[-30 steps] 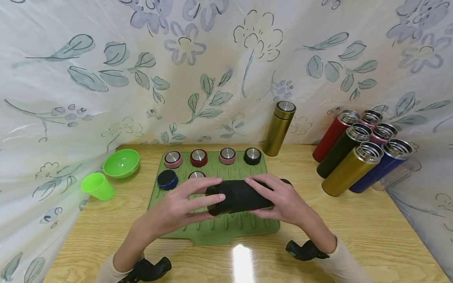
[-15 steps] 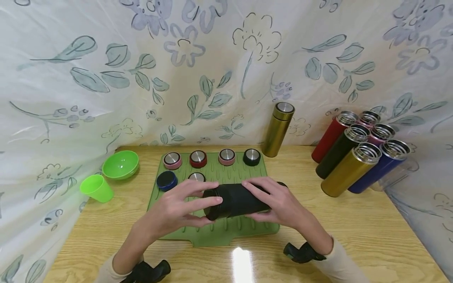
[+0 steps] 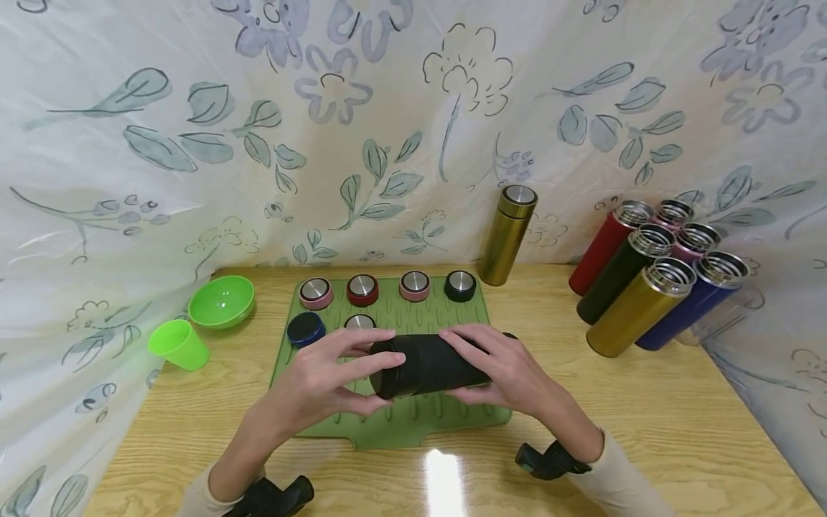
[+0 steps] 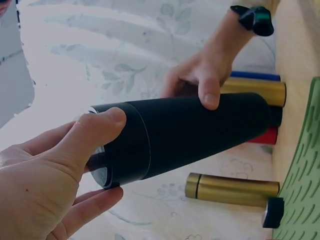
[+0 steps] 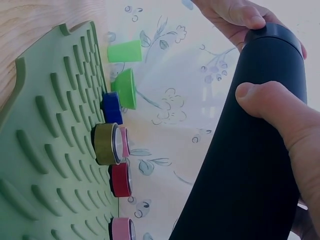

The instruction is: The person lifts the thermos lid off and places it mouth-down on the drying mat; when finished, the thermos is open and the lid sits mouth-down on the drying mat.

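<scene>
A black thermos bottle (image 3: pixel 446 364) is held on its side above the green drying mat (image 3: pixel 400 429). My left hand (image 3: pixel 319 373) grips its lid end, with the thumb and fingers around the black lid (image 4: pixel 125 142). A thin seam between lid and body shows in the left wrist view. My right hand (image 3: pixel 507 366) holds the bottle's body, its thumb (image 5: pixel 270 102) lying along the side. Beneath and behind the bottle, several lids sit on the mat: a blue one (image 3: pixel 306 328), a red one (image 3: pixel 362 289), a black one (image 3: pixel 460 285), a gold one (image 5: pixel 107 144) and pink ones.
A gold thermos (image 3: pixel 508 237) with its lid on stands behind the mat. Several lidless thermoses, among them a red one (image 3: pixel 604 251) and a blue one (image 3: pixel 691 305), cluster at the right. A green bowl (image 3: pixel 222 301) and green cup (image 3: pixel 179 345) are at the left.
Both hands and the black thermos have shifted slightly left in the head view. The grip on lid and body looks the same; other things have stayed in place.
</scene>
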`<act>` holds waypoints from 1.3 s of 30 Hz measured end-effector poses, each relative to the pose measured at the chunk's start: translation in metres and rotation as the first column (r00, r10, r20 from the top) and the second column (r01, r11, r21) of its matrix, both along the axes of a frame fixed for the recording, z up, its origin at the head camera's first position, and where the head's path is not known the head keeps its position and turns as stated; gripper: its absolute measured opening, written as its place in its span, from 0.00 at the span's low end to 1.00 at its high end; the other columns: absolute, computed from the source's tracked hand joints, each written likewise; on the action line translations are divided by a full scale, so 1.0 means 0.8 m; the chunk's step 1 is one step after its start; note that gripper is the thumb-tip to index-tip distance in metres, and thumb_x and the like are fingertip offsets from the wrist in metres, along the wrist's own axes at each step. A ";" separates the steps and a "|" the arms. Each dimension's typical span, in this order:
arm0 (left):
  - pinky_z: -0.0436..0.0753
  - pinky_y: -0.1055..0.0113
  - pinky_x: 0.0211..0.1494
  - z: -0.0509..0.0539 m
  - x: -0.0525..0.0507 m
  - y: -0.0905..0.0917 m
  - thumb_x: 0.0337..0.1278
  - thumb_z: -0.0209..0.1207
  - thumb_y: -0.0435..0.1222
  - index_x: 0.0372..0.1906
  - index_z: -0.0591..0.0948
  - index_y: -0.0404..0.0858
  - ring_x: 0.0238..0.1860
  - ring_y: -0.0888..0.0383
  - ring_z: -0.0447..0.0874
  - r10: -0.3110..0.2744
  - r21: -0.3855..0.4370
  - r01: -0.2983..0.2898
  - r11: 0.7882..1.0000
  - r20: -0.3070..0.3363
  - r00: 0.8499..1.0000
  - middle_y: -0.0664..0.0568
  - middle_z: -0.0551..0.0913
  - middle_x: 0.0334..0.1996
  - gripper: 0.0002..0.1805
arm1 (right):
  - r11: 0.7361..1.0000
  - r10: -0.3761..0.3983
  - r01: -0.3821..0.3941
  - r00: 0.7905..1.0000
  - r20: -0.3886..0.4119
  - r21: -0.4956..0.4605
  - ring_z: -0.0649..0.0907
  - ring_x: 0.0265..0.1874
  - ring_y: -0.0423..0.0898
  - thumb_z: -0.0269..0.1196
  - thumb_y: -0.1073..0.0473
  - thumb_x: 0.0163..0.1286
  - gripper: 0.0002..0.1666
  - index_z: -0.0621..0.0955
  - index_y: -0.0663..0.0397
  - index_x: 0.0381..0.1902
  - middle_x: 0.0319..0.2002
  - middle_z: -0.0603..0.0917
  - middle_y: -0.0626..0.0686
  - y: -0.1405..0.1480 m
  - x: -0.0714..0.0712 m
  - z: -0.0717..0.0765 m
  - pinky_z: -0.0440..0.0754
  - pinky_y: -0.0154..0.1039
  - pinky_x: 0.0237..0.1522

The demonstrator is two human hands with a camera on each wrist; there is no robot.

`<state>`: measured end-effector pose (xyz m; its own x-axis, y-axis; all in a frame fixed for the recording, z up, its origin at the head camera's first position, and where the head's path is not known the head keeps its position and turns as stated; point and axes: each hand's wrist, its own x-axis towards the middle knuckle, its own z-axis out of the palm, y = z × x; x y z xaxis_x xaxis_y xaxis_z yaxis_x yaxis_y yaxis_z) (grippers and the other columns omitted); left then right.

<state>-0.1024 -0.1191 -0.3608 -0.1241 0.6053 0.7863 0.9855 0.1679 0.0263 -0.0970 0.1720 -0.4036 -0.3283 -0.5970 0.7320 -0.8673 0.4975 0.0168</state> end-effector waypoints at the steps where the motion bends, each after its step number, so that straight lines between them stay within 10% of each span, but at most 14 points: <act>1: 0.84 0.73 0.40 0.000 0.000 0.000 0.50 0.70 0.45 0.52 0.83 0.43 0.45 0.55 0.82 0.005 0.002 -0.005 1.000 0.001 1.000 0.44 0.82 0.51 0.23 | 1.000 -0.004 0.004 1.000 0.000 0.000 0.83 0.47 0.51 0.63 0.40 0.64 0.36 0.78 0.60 0.60 0.51 0.82 0.58 0.000 0.000 0.000 0.87 0.44 0.40; 16: 0.85 0.75 0.36 -0.005 0.006 0.008 0.50 0.68 0.51 0.52 0.83 0.42 0.34 0.59 0.85 0.111 0.060 -0.123 0.991 0.164 0.980 0.46 0.81 0.47 0.26 | 0.996 -0.083 0.084 0.993 -0.078 0.012 0.83 0.48 0.52 0.60 0.40 0.65 0.35 0.77 0.59 0.60 0.50 0.82 0.58 -0.002 0.003 -0.001 0.87 0.46 0.42; 24: 0.86 0.76 0.35 -0.008 0.010 0.010 0.39 0.76 0.41 0.58 0.77 0.44 0.35 0.62 0.85 0.146 0.041 -0.202 0.978 0.554 0.820 0.51 0.79 0.49 0.35 | 0.978 -0.189 0.200 0.968 -0.167 0.052 0.82 0.49 0.53 0.67 0.45 0.60 0.35 0.77 0.55 0.62 0.52 0.82 0.58 0.001 0.008 0.008 0.87 0.47 0.43; 32: 0.81 0.72 0.56 0.001 0.004 -0.002 0.45 0.72 0.40 0.65 0.74 0.46 0.62 0.54 0.76 0.151 -0.119 -0.116 0.986 0.352 0.924 0.48 0.73 0.65 0.36 | 0.983 -0.171 0.176 0.982 -0.085 0.049 0.81 0.51 0.52 0.69 0.43 0.58 0.38 0.77 0.55 0.62 0.53 0.81 0.58 0.003 0.006 0.008 0.87 0.46 0.44; 39: 0.87 0.69 0.46 -0.003 0.006 0.001 0.42 0.75 0.35 0.65 0.72 0.45 0.54 0.54 0.81 0.099 -0.054 -0.083 0.995 0.550 0.829 0.48 0.72 0.62 0.40 | 0.984 -0.165 0.168 0.984 -0.068 0.055 0.81 0.52 0.52 0.70 0.43 0.57 0.38 0.77 0.54 0.62 0.53 0.81 0.57 0.002 0.005 0.005 0.87 0.45 0.43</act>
<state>-0.0979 -0.1186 -0.3628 -0.5883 0.5892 0.5538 0.7883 0.2651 0.5553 -0.0934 0.1738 -0.3999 -0.3811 -0.5817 0.7186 -0.7686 0.6313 0.1033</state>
